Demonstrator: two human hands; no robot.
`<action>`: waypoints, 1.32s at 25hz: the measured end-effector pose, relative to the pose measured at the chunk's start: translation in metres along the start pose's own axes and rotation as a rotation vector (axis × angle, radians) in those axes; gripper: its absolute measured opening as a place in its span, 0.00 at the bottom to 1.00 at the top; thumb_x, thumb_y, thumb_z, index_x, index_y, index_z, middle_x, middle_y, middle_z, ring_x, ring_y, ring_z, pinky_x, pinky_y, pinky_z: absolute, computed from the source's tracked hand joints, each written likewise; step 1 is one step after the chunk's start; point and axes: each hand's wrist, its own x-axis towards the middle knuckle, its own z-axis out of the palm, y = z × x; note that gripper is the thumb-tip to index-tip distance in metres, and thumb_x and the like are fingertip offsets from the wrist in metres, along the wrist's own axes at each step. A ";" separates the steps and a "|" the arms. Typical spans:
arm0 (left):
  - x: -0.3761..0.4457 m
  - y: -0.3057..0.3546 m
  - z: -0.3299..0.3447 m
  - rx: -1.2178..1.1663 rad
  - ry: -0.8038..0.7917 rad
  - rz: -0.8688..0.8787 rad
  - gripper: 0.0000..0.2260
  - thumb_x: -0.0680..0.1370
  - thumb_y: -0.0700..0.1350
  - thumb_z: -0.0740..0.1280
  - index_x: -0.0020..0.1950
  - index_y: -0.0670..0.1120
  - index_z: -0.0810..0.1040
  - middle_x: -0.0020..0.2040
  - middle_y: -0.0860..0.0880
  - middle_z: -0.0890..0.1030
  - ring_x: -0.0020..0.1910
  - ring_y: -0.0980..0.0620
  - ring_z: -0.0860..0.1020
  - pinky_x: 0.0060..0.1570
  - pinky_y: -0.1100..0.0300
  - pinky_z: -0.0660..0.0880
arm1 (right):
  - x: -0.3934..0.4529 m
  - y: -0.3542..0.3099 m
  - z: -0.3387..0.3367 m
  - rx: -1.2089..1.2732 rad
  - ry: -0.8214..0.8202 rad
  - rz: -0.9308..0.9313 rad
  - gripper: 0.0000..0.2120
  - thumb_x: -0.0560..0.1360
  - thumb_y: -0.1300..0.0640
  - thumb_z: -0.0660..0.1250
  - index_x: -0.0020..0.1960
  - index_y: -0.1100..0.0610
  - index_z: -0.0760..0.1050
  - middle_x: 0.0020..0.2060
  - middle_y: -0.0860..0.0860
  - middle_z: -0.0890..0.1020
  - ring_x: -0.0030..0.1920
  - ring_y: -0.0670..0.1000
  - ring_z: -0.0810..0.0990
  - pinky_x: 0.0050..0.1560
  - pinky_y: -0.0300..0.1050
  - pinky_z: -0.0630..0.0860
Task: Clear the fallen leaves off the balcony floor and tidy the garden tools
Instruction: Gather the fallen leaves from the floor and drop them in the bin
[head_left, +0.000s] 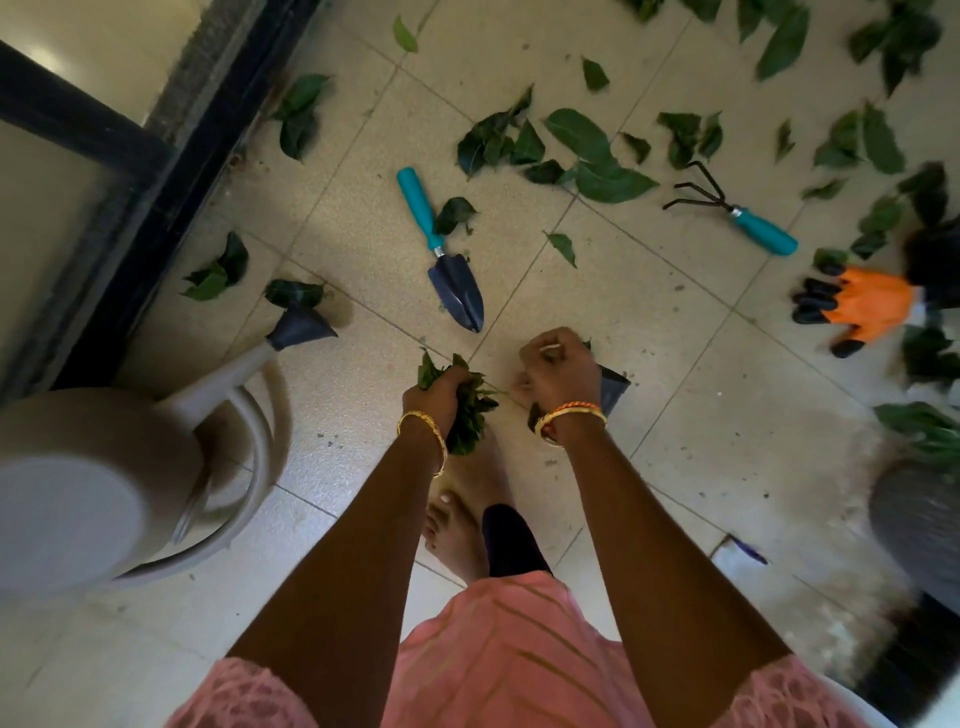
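**Inspector:** Head view, the only one. Start with the hands.

**Assistant:** The left hand (435, 388) is fisted round a bunch of leaves (470, 415), held above the floor (675, 332) near the person's feet. The right hand (558, 374) is curled tight, seemingly pinching something pale and thin; a dark bag-like thing (613, 389) shows just behind it. Whether the hand grips that, I cannot tell.

**Inspector:** Leaves on the floor?

**Assistant:** Many. A cluster (550, 148) lies mid-floor toward the far edge, more run along the far right corner, and a few sit by the dark threshold (171, 171) on the left edge.

**Inspector:** Tools?

**Assistant:** None tidied, in my judgement. The trowel (447, 254) lies flat just beyond the hands, blade toward the person. The rake (732, 208) lies to its right, well apart. An orange glove (857, 306) lies at the right edge. A watering can (104, 467) stands at the left edge, spout toward the threshold.

**Inspector:** Anything else?

**Assistant:** A grey round object (914, 525) at the right edge, blurred; I cannot identify it.

**Inspector:** Progress?

**Assistant:** Early. One handful gathered; the tiles nearest the feet carry only crumbs. Most leaves and every tool remain.
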 end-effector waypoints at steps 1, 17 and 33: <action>0.005 0.001 0.002 0.003 -0.015 -0.012 0.19 0.68 0.47 0.74 0.54 0.39 0.78 0.43 0.41 0.80 0.44 0.42 0.79 0.52 0.49 0.78 | 0.011 -0.001 -0.008 0.001 0.052 0.001 0.03 0.74 0.64 0.67 0.47 0.60 0.76 0.39 0.54 0.80 0.34 0.50 0.81 0.33 0.38 0.80; 0.082 0.011 0.015 0.246 -0.067 -0.030 0.20 0.69 0.48 0.74 0.56 0.38 0.79 0.51 0.38 0.81 0.49 0.40 0.79 0.57 0.45 0.76 | 0.162 0.059 -0.063 -0.747 -0.114 -0.100 0.04 0.73 0.67 0.67 0.45 0.63 0.79 0.45 0.60 0.82 0.47 0.58 0.81 0.49 0.45 0.77; -0.044 0.012 0.005 -0.057 -0.166 -0.080 0.44 0.49 0.58 0.78 0.61 0.39 0.78 0.54 0.37 0.82 0.51 0.39 0.80 0.56 0.47 0.76 | -0.019 -0.059 -0.024 0.703 -0.297 0.484 0.22 0.80 0.54 0.50 0.28 0.56 0.64 0.15 0.46 0.62 0.13 0.44 0.57 0.17 0.27 0.54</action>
